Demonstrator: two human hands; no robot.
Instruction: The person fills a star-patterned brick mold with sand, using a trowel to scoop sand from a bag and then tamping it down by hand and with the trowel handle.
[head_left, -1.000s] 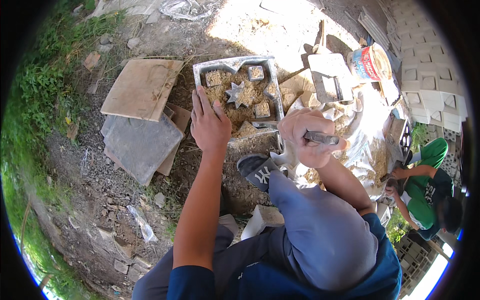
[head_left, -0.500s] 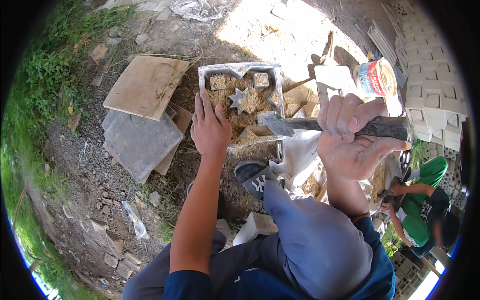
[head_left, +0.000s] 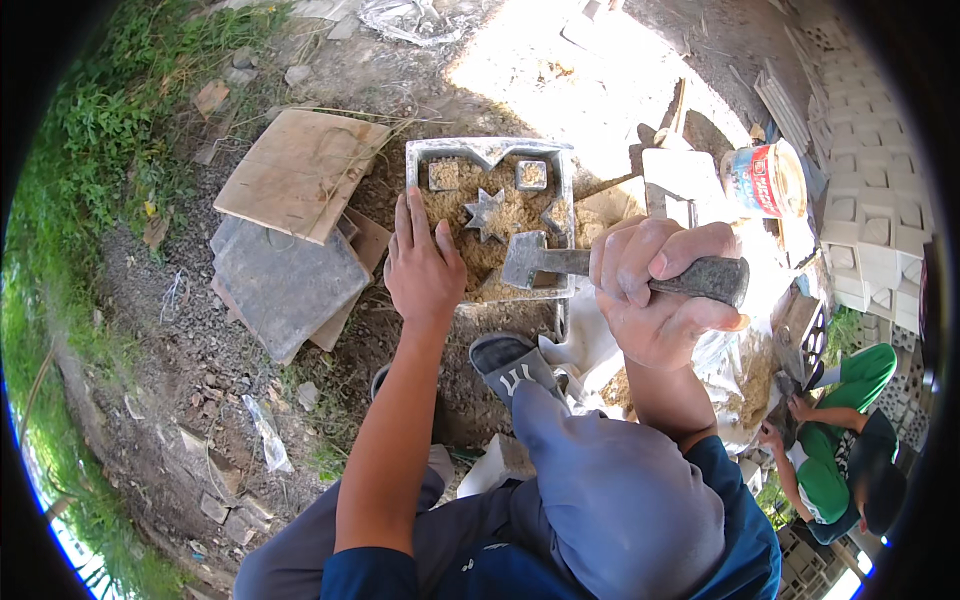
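A square grey metal mould [head_left: 487, 150] lies on the ground ahead of me, filled with sandy brown mix around a star-shaped insert [head_left: 484, 212] and small square inserts. My left hand [head_left: 421, 262] rests flat on the mould's left rim, fingers spread. My right hand [head_left: 655, 290] is closed on the handle of a grey hammer [head_left: 530, 259], whose head hovers over the mould's near right part. My foot in a dark slipper [head_left: 510, 360] sits just below the mould.
Flat wooden boards and grey slabs [head_left: 290, 220] are stacked left of the mould, with grass beyond. A paint tin [head_left: 768, 180] and white decorative blocks [head_left: 870, 200] stand at the right. Another person in green [head_left: 835, 470] crouches at lower right. A white sack holds loose mix.
My right hand has swung the hammer up from the mould's near edge and brought it back down over the mould. My left hand stayed on the left rim.
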